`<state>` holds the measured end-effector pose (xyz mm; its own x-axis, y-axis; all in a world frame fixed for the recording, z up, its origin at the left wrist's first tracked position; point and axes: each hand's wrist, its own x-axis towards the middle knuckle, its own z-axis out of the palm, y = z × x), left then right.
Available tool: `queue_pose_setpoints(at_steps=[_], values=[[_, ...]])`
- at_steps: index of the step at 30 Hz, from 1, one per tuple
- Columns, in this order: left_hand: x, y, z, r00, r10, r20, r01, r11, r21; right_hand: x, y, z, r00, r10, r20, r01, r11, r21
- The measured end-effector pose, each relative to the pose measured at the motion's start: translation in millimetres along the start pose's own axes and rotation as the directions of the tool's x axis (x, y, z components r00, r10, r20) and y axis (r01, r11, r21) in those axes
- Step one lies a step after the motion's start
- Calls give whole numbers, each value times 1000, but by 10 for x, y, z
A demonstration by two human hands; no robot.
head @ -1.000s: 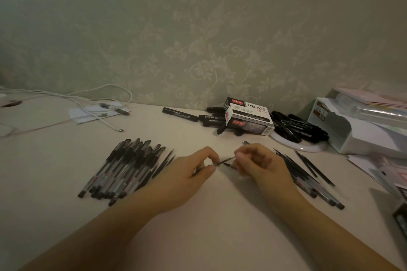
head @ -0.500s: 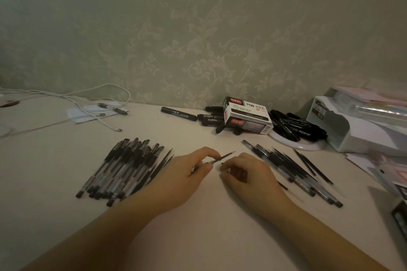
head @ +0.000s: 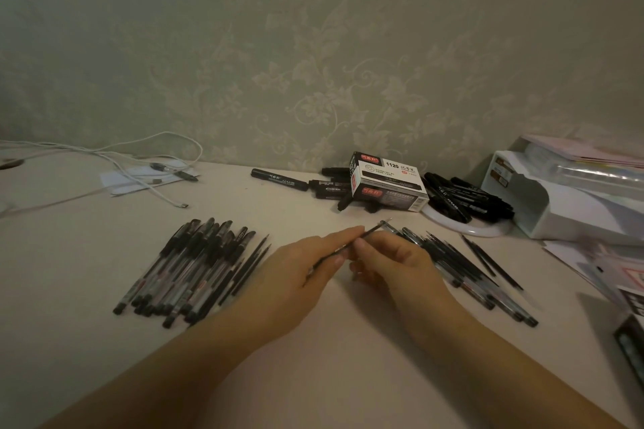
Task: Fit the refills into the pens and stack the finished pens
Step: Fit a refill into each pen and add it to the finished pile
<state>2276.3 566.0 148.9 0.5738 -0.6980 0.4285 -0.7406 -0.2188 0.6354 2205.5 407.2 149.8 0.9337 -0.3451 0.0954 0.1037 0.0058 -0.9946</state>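
A thin black refill [head: 373, 229] slants up to the right at the table's middle, pinched between the thumb and forefinger of my left hand [head: 299, 275]. My right hand [head: 393, 261] sits right beside it, thumb and forefinger closed on the same refill just right of the left fingers. A stack of finished capped pens [head: 188, 265] lies to the left, with two loose refills [head: 252, 261] along its right side. To the right lies a heap of clear pen barrels [head: 470, 275] and a few loose refills [head: 488, 259], partly hidden by my right hand.
A black-and-white pen box [head: 386, 181] stands at the back, with black markers [head: 278, 179] beside it and more on a white round plate [head: 467, 226]. A white organizer [head: 571, 205] and papers fill the right. White cables [head: 139, 164] lie at the back left.
My right hand moved from the table beside the barrels up to the refill and closed on it. The left hand raised the refill slightly, its tip now pointing farther up and right.
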Motion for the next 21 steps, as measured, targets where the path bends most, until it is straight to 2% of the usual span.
queue_pose_setpoints(at_steps=[2, 4, 7, 8, 10, 12, 18, 21], values=[[-5, -12, 8, 1000, -11, 9, 11, 998, 63, 57, -30, -44, 996, 20, -86, -14, 997, 78], [-20, -26, 3, 999, -37, -3, 37, 994, 104, 128, -88, -138, 980, -33, -195, 47, 997, 67], [-35, -43, -26, 998, -57, -27, 60, 989, 135, 197, -154, -340, 919, -210, -335, 145, 967, -210], [-34, -49, -36, 998, -59, -35, 63, 987, 149, 210, -162, -408, 894, -272, -355, 142, 925, -352], [-22, -62, -50, 997, -66, -49, 74, 982, 172, 229, -154, -523, 870, -370, -325, 96, 774, -625], [-14, -74, -58, 995, -79, -59, 89, 979, 186, 226, -141, -612, 863, -409, -298, 28, 626, -780], [-9, -103, -62, 992, -106, -69, 119, 967, 225, 165, -113, -776, 849, -444, -287, -156, 308, -938], [-8, -117, -74, 987, -127, -97, 147, 960, 239, 149, -113, -759, 863, -432, -260, -180, 219, -959]])
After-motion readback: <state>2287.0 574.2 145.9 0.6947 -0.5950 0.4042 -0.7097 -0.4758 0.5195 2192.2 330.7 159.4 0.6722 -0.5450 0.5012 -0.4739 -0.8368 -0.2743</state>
